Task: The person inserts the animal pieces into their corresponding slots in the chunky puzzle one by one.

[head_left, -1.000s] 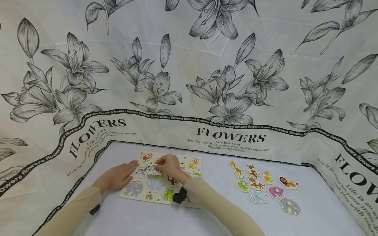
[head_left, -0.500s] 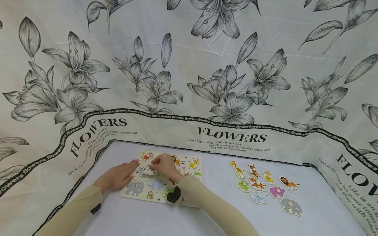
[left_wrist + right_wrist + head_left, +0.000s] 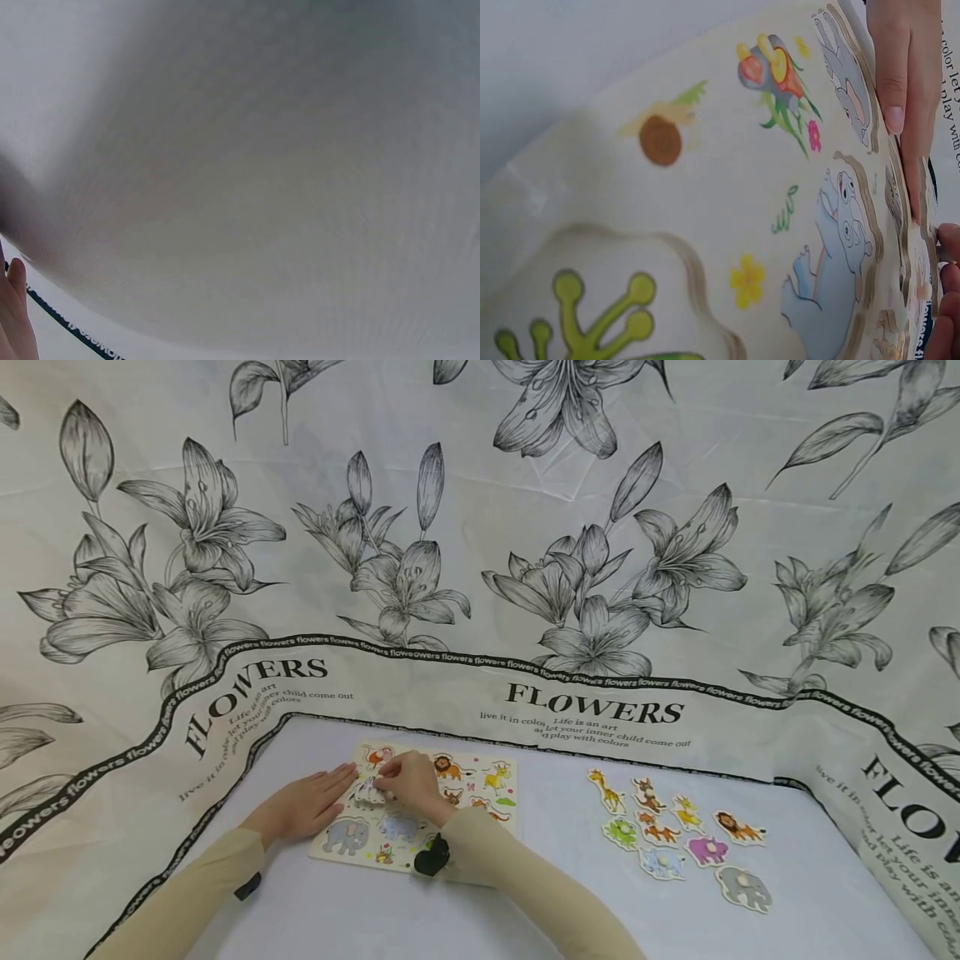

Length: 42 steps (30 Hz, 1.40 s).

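My right hand [image 3: 414, 783] pinches a black-and-white zebra puzzle piece [image 3: 365, 794] above the upper left of a wooden animal puzzle board [image 3: 480, 768]. In the right wrist view its fingertips [image 3: 949, 259] grip the piece at the far right, and the piece appears edge-on. My left hand [image 3: 309, 802] rests with fingers extended on the board's left edge, close beside the zebra piece. Printed recesses show an elephant [image 3: 346, 836], a lion [image 3: 448, 767] and a frog [image 3: 600, 322]. My right hand and sleeve hide part of the board.
Several loose animal pieces lie on the white table [image 3: 555, 877] right of the board, among them a giraffe [image 3: 606, 791], a lion [image 3: 738, 827], a purple hippo [image 3: 707, 851] and a grey elephant [image 3: 744, 889]. A flower-printed cloth [image 3: 420, 693] stands behind.
My right hand has moved left with the zebra piece, from the board's upper middle toward my left fingers. The left hand stays on the board's edge.
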Each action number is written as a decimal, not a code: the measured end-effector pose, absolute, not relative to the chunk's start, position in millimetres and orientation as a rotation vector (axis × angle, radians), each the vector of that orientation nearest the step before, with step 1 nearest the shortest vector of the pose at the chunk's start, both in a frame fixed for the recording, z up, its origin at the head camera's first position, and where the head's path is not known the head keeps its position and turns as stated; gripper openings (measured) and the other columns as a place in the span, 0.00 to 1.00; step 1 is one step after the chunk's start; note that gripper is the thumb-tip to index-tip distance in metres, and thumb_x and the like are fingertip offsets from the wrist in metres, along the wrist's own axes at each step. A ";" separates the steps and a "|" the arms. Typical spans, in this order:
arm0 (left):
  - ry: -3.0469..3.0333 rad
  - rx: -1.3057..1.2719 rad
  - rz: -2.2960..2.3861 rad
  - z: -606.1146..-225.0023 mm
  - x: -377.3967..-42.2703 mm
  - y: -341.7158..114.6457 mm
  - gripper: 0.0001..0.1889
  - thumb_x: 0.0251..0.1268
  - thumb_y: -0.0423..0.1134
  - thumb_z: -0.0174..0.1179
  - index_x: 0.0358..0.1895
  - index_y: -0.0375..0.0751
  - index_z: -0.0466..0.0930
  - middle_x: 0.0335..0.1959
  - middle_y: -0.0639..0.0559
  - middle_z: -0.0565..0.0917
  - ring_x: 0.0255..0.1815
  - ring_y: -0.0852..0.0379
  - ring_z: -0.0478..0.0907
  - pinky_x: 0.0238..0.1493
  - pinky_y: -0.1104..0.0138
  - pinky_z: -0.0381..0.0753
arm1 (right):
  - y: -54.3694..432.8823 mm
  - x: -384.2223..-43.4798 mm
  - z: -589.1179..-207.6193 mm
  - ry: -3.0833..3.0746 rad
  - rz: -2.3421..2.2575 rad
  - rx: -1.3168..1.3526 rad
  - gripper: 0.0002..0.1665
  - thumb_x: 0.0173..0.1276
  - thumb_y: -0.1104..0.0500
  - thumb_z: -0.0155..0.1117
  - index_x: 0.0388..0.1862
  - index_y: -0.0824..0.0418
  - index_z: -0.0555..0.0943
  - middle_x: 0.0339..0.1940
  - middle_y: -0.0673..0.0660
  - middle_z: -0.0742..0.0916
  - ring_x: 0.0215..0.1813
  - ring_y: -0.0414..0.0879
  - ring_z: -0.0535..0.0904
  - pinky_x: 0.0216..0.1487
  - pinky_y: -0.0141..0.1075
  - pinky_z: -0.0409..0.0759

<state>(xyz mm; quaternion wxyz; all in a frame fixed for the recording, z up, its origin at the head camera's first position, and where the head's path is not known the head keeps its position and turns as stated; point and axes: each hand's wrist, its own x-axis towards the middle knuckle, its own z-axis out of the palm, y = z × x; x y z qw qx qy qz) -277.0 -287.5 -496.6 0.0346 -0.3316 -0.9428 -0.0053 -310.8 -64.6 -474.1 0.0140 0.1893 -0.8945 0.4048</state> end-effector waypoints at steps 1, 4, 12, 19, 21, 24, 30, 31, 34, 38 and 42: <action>-2.895 -1.023 -0.015 -496.7 -277.1 -287.5 0.29 0.75 0.46 0.43 0.71 0.31 0.59 0.74 0.39 0.61 0.73 0.42 0.61 0.70 0.50 0.66 | -65.4 -310.7 -474.6 -2.782 1.259 0.587 0.08 0.58 0.56 0.73 0.34 0.60 0.89 0.27 0.51 0.89 0.24 0.32 0.78 0.25 0.23 0.76; -2.902 -1.022 -0.019 -497.0 -277.5 -287.6 0.29 0.75 0.46 0.43 0.72 0.32 0.59 0.74 0.39 0.61 0.74 0.42 0.60 0.71 0.50 0.66 | -67.7 -311.4 -476.3 -2.784 1.262 0.573 0.08 0.57 0.56 0.74 0.33 0.59 0.89 0.27 0.51 0.89 0.24 0.32 0.79 0.25 0.23 0.76; -2.880 -1.024 -0.030 -496.8 -277.4 -288.0 0.29 0.74 0.45 0.44 0.71 0.31 0.60 0.73 0.38 0.62 0.73 0.41 0.62 0.70 0.50 0.67 | -71.8 -314.8 -479.9 -2.792 1.242 0.535 0.08 0.56 0.56 0.75 0.32 0.59 0.89 0.26 0.50 0.89 0.24 0.32 0.80 0.25 0.23 0.76; -2.906 -1.014 0.002 -495.5 -276.3 -287.3 0.29 0.75 0.46 0.43 0.72 0.31 0.59 0.74 0.39 0.61 0.74 0.42 0.60 0.71 0.51 0.66 | -74.1 -317.3 -487.1 -2.809 1.219 0.511 0.09 0.55 0.54 0.75 0.30 0.57 0.89 0.24 0.48 0.89 0.23 0.31 0.77 0.24 0.23 0.74; -2.916 -1.006 0.014 -495.1 -275.8 -287.0 0.29 0.75 0.46 0.44 0.72 0.31 0.58 0.74 0.39 0.61 0.74 0.43 0.60 0.71 0.51 0.66 | -74.2 -317.5 -489.2 -2.806 1.217 0.514 0.08 0.55 0.54 0.75 0.30 0.57 0.89 0.24 0.48 0.88 0.23 0.31 0.77 0.24 0.23 0.74; -2.931 -0.999 0.022 -495.0 -275.9 -286.7 0.29 0.75 0.46 0.43 0.72 0.32 0.58 0.75 0.40 0.60 0.75 0.43 0.59 0.72 0.52 0.65 | -74.4 -318.0 -491.3 -2.803 1.230 0.519 0.08 0.55 0.54 0.75 0.30 0.58 0.89 0.24 0.48 0.88 0.23 0.31 0.77 0.24 0.23 0.75; -2.925 -1.007 0.004 -493.8 -275.3 -286.8 0.29 0.75 0.46 0.43 0.72 0.31 0.58 0.74 0.39 0.61 0.74 0.42 0.60 0.72 0.50 0.65 | -76.1 -316.7 -491.0 -2.790 1.255 0.520 0.08 0.55 0.56 0.75 0.30 0.59 0.88 0.23 0.49 0.88 0.23 0.32 0.77 0.24 0.23 0.74; -2.926 -1.007 0.002 -493.7 -275.3 -286.8 0.29 0.75 0.46 0.43 0.72 0.31 0.58 0.74 0.39 0.61 0.74 0.42 0.59 0.72 0.50 0.65 | -76.7 -316.4 -490.6 -2.794 1.255 0.515 0.08 0.55 0.56 0.75 0.30 0.59 0.88 0.23 0.49 0.88 0.23 0.32 0.76 0.25 0.23 0.74; -2.923 -1.009 -0.004 -493.8 -275.2 -287.1 0.29 0.75 0.45 0.43 0.72 0.31 0.58 0.74 0.39 0.61 0.74 0.42 0.59 0.72 0.50 0.65 | -78.3 -315.7 -489.8 -2.802 1.251 0.514 0.08 0.56 0.55 0.75 0.30 0.59 0.88 0.23 0.49 0.88 0.22 0.32 0.76 0.25 0.23 0.74; -2.916 -1.014 0.002 -494.2 -275.7 -287.3 0.29 0.75 0.45 0.43 0.72 0.31 0.59 0.74 0.39 0.61 0.74 0.42 0.60 0.71 0.50 0.65 | -80.5 -315.2 -489.3 -2.816 1.231 0.518 0.08 0.56 0.55 0.75 0.31 0.58 0.89 0.24 0.49 0.89 0.23 0.32 0.77 0.24 0.23 0.74; -2.914 -1.018 0.002 -493.4 -275.6 -287.3 0.29 0.75 0.45 0.43 0.72 0.31 0.58 0.74 0.38 0.61 0.74 0.42 0.60 0.71 0.50 0.66 | -81.8 -314.6 -489.0 -2.814 1.214 0.529 0.08 0.55 0.54 0.75 0.30 0.58 0.89 0.24 0.50 0.89 0.23 0.32 0.77 0.24 0.23 0.74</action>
